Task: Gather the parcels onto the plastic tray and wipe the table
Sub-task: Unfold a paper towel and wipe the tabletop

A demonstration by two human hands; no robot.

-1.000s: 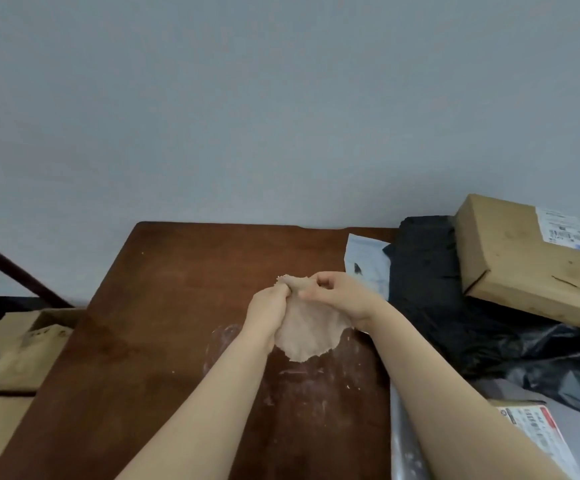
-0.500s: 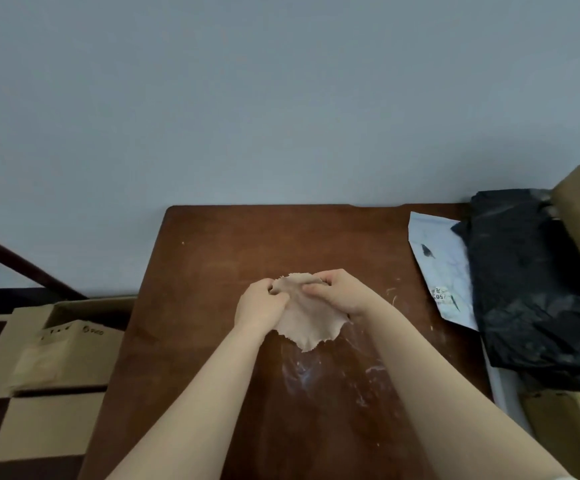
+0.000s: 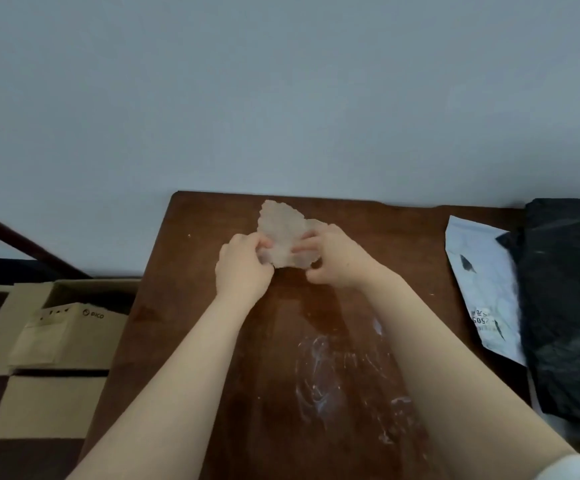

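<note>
1. The cardboard box (image 3: pixel 70 327) at the left edge of the frame carries a round logo and the brand "PICO" in dark print on its upper flap.
2. The white mailer bag (image 3: pixel 482 282) at right shows partial dark print near its lower end: roughly "G05" and "250", with the remaining characters too blurred to read.

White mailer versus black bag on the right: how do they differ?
The white mailer is pale, flat and smooth with printed marks; the black bag is dark, crinkled and bulkier. The black bag overlaps the white mailer's right edge. Both lie at the right of the table.
</note>
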